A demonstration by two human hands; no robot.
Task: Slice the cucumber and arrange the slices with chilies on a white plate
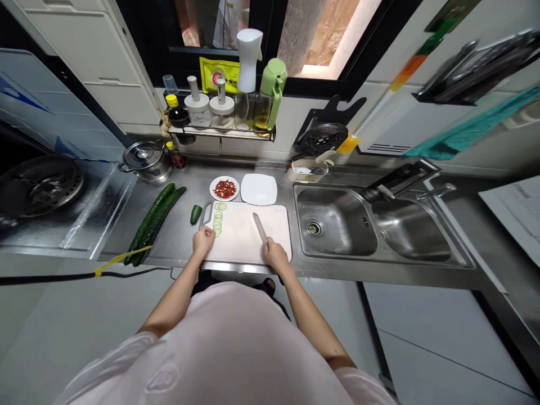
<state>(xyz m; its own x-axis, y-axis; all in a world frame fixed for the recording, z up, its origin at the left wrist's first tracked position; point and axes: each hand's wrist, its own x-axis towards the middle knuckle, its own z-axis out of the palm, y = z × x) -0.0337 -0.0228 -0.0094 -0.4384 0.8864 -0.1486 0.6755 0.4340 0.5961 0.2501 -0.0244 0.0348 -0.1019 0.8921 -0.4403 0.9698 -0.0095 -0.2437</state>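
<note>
My right hand (275,254) is wrapped round the handle of a kitchen knife (260,227), whose blade points away from me over the white cutting board (244,247). At the board's left edge is my left hand (204,241), fingers drawn together close to the lowest cucumber slices (218,220). Whatever those fingers may hold is too small to tell. The slices lie in an overlapping row running up the board's left side. A cut piece of cucumber (196,214) rests on the steel counter, left of the board's grey handle.
Behind the board stand a plate of chopped red chillies (225,188) and a white square plate (259,189). Two long cucumbers (157,222) lie to the left, near a lidded pot (147,162). A double sink (337,222) is on the right. Bottles (270,95) and jars fill the shelf above.
</note>
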